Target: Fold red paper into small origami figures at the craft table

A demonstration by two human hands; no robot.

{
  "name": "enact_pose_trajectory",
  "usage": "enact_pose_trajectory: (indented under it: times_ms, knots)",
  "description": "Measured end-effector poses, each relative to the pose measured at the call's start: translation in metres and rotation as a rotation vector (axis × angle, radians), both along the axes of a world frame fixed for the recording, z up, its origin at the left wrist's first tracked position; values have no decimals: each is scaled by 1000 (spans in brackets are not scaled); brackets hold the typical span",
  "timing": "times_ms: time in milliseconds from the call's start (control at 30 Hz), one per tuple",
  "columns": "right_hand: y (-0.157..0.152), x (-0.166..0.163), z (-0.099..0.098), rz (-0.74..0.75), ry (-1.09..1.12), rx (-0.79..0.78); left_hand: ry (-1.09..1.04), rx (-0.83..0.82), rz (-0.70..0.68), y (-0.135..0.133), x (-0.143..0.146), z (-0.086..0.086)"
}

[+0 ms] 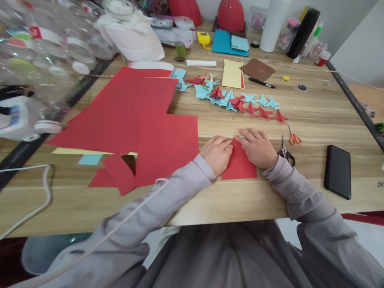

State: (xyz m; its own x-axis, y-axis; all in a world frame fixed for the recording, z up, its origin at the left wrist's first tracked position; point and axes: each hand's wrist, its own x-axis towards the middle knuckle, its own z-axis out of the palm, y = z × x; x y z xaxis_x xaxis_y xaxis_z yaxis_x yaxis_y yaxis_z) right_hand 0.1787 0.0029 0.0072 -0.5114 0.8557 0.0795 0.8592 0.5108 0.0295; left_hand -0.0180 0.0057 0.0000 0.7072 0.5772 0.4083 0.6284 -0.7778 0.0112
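A small sheet of red paper (240,165) lies flat on the wooden table, its upper end partly folded under my fingers. My left hand (217,153) holds its upper left side, fingers bent and close together. From the right, my right hand (257,147) grips the upper right edge, thumb side toward the fold. Both fingertips nearly meet at the top, hiding part of the crease. Beyond my hands lie folded red paper cranes (237,103) and light blue paper cranes (229,100) in a loose cluster. Small black-handled scissors (286,152) rest just beside my right wrist.
Large red sheets (120,108) cover the left side, with red offcuts (120,174) in front. Orange-handled scissors (295,138) and a black phone (337,172) lie right. Farther back are a pen (262,83), brown paper (258,70) and a tape measure (203,39). Plastic bottles (48,48) crowd the left.
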Motion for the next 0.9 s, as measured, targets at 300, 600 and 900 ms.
enact_pose_trajectory:
  times_ms: [300,600,900]
  knots:
    - [-8,-13,1,9,45,51,-10,36,33,2,7,-7]
    - [-13,-24,1,-75,43,133,-9,4,12,1,7,-3]
    - [-11,-22,-1,-110,24,119,44,30,35,-10,-6,9]
